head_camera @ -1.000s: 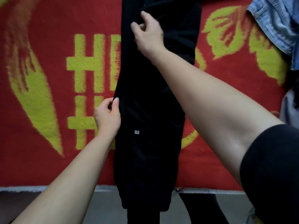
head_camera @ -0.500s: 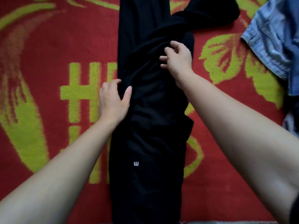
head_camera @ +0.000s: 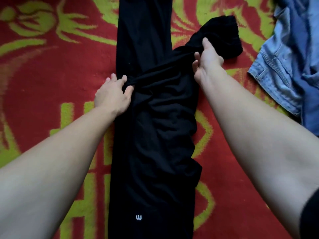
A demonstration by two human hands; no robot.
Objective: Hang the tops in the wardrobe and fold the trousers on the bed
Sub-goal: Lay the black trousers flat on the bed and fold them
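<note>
While both bare arms reach forward from the bottom corners, the red blanket (head_camera: 43,69) with its yellow-green pattern fills the whole view, and everything here lies on it. Down the middle run the black trousers (head_camera: 155,152), stretched lengthwise from the top edge right to the bottom edge, smooth and flat in the upper part, rumpled and creased along the right side lower down. One leg is swung out across the other, its bunched end lying off to the upper right on the blanket. Over at the right edge there's a blue denim garment (head_camera: 284,66) in a crumpled heap, apart from the trousers. A dark sleeve (head_camera: 310,213) just shows at the bottom right corner. Now the hands: the right hand (head_camera: 208,59) grips that bunched leg, thumb on top of it, fingers curled in against the cloth. The left hand (head_camera: 113,95) sits at the trousers' left edge, part on the blanket, pinching a gather of black cloth between thumb and fingers. Between the two hands the cloth is pulled into a tight diagonal ridge. And the smallest detail, low on the trousers near the bottom edge: a little white logo (head_camera: 138,217).
</note>
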